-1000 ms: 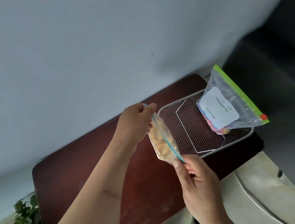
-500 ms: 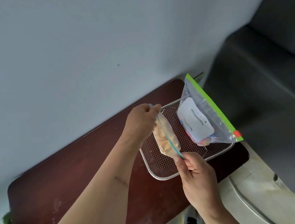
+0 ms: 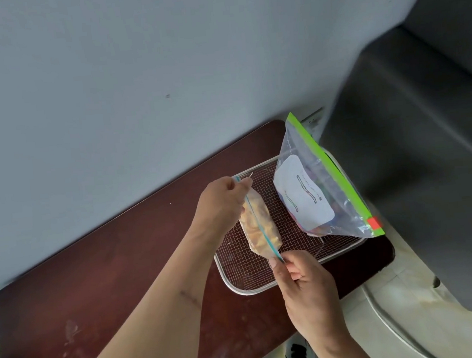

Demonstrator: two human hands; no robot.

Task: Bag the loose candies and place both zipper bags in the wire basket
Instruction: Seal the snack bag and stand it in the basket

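Clear plastic stretches between our two grips: our left hand [image 3: 221,201] pinches the far end of the small zipper bag [image 3: 257,224] along its blue seal, our right hand [image 3: 302,280] pinches the near end; yellowish candies [image 3: 255,228] fill it; it hangs over the wire basket [image 3: 249,280], whether touching the mesh we cannot tell; beyond our right grip the green-sealed zipper bag [image 3: 320,191] leans in the basket, holding colourful sweets behind a white label.

Both hands [image 3: 223,205] [image 3: 304,284] pinched, forearms extended.
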